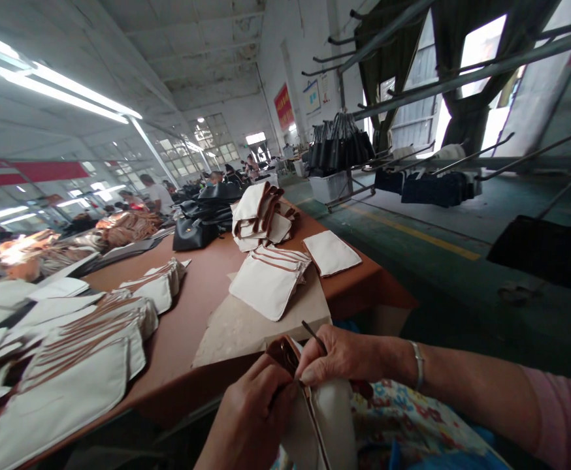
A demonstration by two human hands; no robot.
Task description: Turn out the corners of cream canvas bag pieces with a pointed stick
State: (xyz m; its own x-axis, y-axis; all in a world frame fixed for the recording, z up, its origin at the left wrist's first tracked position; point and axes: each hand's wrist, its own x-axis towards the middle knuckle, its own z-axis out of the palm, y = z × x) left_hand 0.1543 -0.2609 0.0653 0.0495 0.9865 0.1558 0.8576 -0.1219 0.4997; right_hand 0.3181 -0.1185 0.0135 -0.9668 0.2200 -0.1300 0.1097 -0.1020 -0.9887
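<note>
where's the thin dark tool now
In the head view, right of centre, the thin dark tool is in the right hand, just below the fanned cream pieces.

Getting a matt, cloth-like look off the cream pouch (334, 424), with a thin, shinier line along the opening. Same dull fabric finish on the pouch stack (266, 284), edged in smooth brown trim. Smooth brown covering on the bench (204, 287) with a faint sheen, plus a matt, lightly marked sheet of board (227, 336). Leather-look black bags (195, 234), softly glossy. Definitely metal on the rack (550, 50), painted or bare, can't tell. Polished silvery bracelet (418, 365). Printed floral cloth (413, 418), matt. Smooth, slightly shiny floor (388, 245).
</note>
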